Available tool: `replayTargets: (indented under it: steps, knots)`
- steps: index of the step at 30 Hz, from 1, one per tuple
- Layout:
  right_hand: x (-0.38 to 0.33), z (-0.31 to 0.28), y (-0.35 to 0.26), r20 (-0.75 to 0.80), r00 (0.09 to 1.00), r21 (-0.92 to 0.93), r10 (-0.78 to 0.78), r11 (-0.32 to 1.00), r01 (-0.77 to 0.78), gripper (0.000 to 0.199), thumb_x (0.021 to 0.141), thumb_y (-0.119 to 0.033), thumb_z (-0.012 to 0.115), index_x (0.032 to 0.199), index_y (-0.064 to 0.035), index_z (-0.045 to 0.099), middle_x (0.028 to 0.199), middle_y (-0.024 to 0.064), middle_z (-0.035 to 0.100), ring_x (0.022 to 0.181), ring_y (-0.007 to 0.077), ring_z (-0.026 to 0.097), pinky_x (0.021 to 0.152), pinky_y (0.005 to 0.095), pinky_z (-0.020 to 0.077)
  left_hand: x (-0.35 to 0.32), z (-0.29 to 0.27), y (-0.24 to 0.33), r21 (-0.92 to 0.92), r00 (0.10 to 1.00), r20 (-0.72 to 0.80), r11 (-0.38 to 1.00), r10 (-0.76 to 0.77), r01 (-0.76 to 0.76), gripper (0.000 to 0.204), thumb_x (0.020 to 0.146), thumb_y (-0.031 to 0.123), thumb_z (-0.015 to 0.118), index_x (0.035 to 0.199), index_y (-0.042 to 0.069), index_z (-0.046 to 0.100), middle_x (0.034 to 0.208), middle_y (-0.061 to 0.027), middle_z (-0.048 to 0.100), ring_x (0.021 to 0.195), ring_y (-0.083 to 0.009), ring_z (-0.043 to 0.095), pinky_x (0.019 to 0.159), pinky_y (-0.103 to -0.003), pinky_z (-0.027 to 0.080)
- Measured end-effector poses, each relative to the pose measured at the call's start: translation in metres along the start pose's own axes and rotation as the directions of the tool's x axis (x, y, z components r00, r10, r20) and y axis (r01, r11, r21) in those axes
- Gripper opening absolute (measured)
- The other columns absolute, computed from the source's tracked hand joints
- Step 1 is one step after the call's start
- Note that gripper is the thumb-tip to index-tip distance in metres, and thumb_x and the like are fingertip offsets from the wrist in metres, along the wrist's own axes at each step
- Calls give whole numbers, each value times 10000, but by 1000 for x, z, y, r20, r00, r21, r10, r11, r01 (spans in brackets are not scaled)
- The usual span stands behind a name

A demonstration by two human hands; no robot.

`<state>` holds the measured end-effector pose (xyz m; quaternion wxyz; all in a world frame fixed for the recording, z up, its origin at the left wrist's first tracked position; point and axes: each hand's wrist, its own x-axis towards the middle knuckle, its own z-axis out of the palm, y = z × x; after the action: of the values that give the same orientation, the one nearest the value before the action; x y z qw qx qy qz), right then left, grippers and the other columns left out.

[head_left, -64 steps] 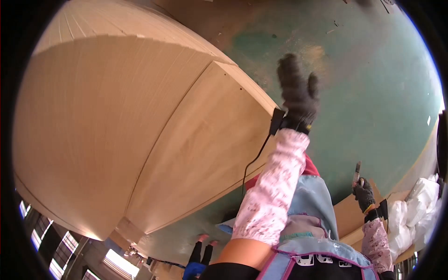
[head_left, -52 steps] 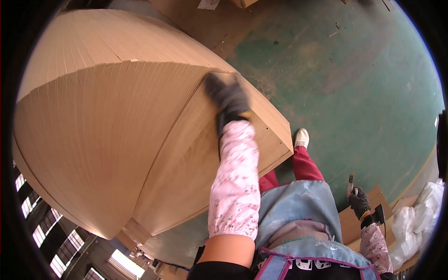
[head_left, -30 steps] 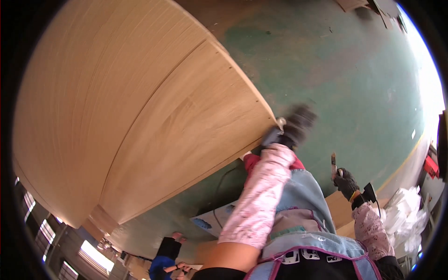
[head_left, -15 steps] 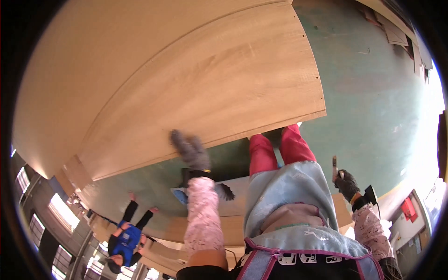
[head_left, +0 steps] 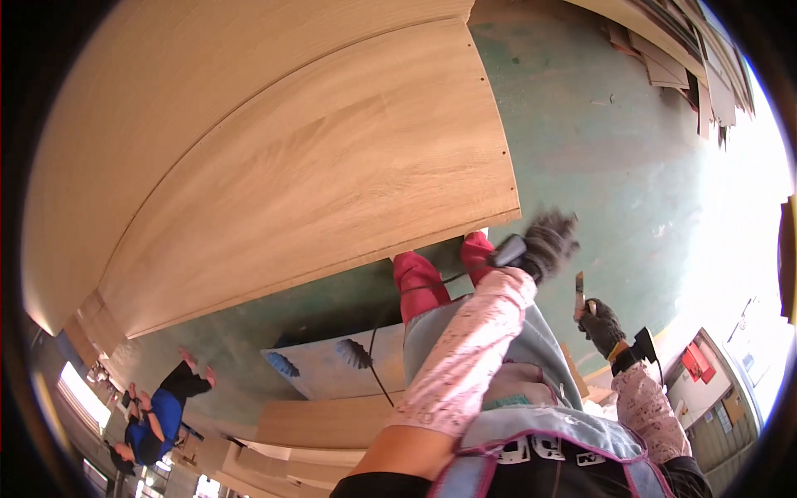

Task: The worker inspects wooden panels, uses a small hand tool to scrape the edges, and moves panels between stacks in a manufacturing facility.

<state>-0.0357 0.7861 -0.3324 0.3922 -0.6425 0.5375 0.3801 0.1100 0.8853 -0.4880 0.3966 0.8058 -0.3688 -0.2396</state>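
Note:
My left hand [head_left: 551, 244], in a dark grey glove, reaches across my body toward the right, off the panel. Its fingers look stretched out but are smeared by motion, and no held thing shows. A dark device with a cable sits at that wrist. My right hand [head_left: 599, 325], also gloved, is closed around a small, narrow flat tool [head_left: 579, 286] that points upward; its exact kind is unclear. Before me lies a large wood-grain panel [head_left: 332, 166] with small dark holes along its right edge. Neither hand touches it.
A green floor [head_left: 581, 149] surrounds the panel. Board offcuts [head_left: 664, 62] are stacked at the far right. Behind me lie more boards [head_left: 324, 423] and a pale sheet [head_left: 315, 365]. Another person in blue [head_left: 162, 415] is at the lower left. A red item [head_left: 697, 363] is at the right.
My left hand has left the panel's near edge and swung right, close to my right hand. The view has shifted, so the panel appears farther left. My right hand keeps its tool.

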Motion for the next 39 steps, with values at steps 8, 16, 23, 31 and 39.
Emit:
replayTargets:
  steps: [8,16,23,31,39]
  knots:
    - [5,-6,1,24,995,228,-98,969,90,142,828,-228,594,832,-97,539,647,-35,499,558,69,465,469,233,393,-83,-8,23,-510,990,14,850,-143,130,345,846,240,568,1133,50,543,945,-159,635,923,-332,594,831,-423,460]
    - [-28,30,-74,273,942,117,-194,979,168,235,851,-228,609,1034,-84,578,755,-22,568,632,69,508,535,241,431,-114,-40,59,-675,982,-9,726,-188,133,382,960,287,425,1252,50,495,1232,-80,537,1174,-205,478,997,-295,356]
    - [-43,40,-93,407,877,-44,-256,953,299,226,848,-292,612,913,-78,578,718,1,578,617,94,524,540,257,436,-122,-92,71,-904,800,426,-166,-422,394,383,955,311,450,1186,21,549,1165,-96,576,1057,-165,536,915,-279,410]
    - [-69,41,-115,367,865,12,-343,931,365,205,843,-295,579,861,-92,563,708,-6,561,632,84,539,511,231,442,-155,-95,27,-820,725,414,-572,-551,33,303,941,288,490,1120,60,575,865,-31,614,787,-120,569,731,-271,468]
    - [-81,48,-124,150,808,-410,-570,708,575,307,835,-265,560,1067,-68,592,898,137,626,781,287,606,708,364,483,-254,-182,19,-785,579,112,285,-808,550,400,895,500,444,933,135,604,699,14,488,605,-83,430,555,-239,342]
